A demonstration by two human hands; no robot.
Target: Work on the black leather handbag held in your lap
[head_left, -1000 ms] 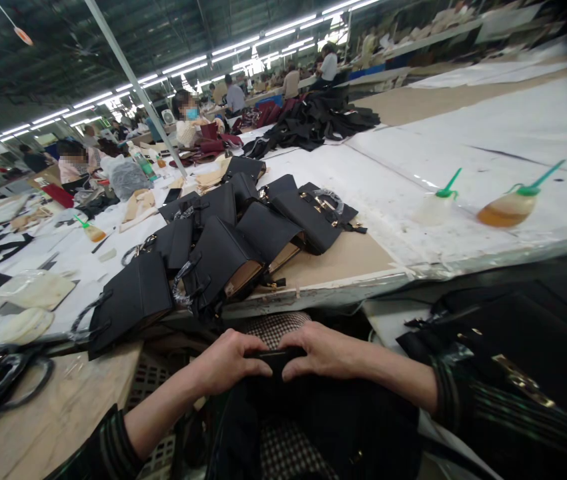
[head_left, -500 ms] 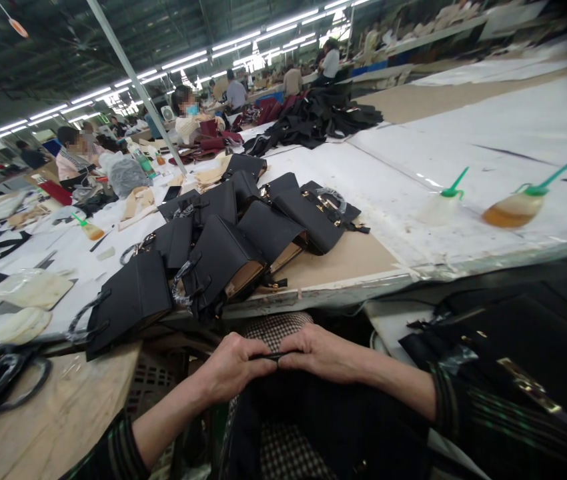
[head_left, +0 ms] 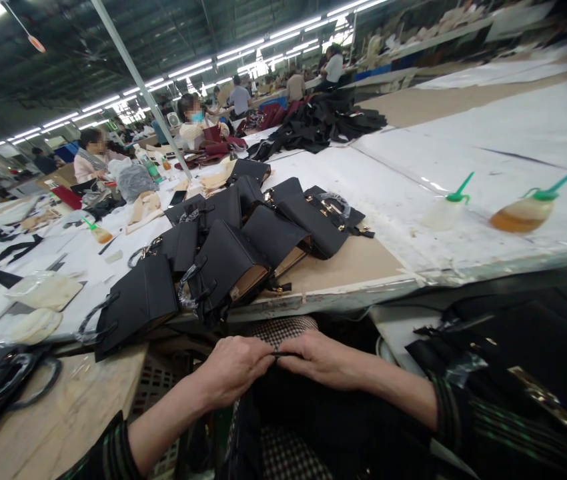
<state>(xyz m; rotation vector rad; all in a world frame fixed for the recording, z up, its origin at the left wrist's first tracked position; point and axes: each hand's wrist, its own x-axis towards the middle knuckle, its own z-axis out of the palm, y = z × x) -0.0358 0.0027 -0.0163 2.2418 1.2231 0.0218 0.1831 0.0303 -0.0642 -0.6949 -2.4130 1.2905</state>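
- our left hand (head_left: 236, 369) and right hand (head_left: 316, 359) meet low in front of us, fingertips touching, both pinched on the top edge of a black bag piece (head_left: 313, 413) lying in our lap
- the piece is mostly in shadow, we can't tell its exact shape; checked fabric (head_left: 283, 331) shows just behind the hands
- right ahead on the worktable (head_left: 358, 260) sits a cluster of black handbags (head_left: 223, 260), several tipped on their sides, tan lining showing in 2
- 1 more black handbag (head_left: 136, 303) hangs over the table edge, left of the cluster
- 2 squeeze bottles with green nozzles on the right: 1 pale (head_left: 441, 210), 1 with amber liquid (head_left: 526, 213), near each other
- dark bag with gold hardware (head_left: 523, 373) beside our right forearm
- other people (head_left: 191, 123) work at the far end of the table
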